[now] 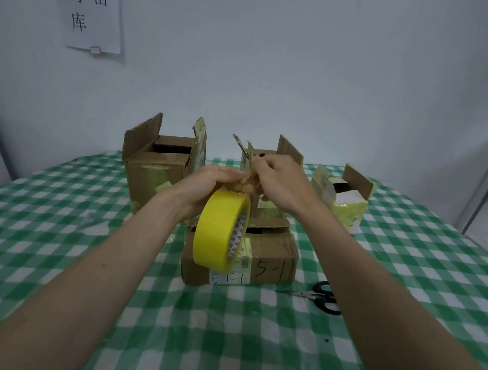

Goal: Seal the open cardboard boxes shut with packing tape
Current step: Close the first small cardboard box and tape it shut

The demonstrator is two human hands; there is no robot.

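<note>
My left hand (206, 186) holding the yellow tape roll (221, 231) up, my right hand (279, 182) pinching its loose end, over a brown box (270, 261), scissors (322, 297) beside it

1. Tape roll (221, 228): smooth, slightly glossy yellow plastic film.
2. Boxes, near (270, 261) and at 11 o'clock (154, 162): matt brown corrugated cardboard, worn, with yellowed tape scraps.
3. Tablecloth (219, 334): green-and-white check, looks like thin sheeny plastic.
4. Scissors (325, 297) at 3 o'clock: black plastic handles, metal blades.
5. Wall sign (90, 0): white matt paper.
</note>
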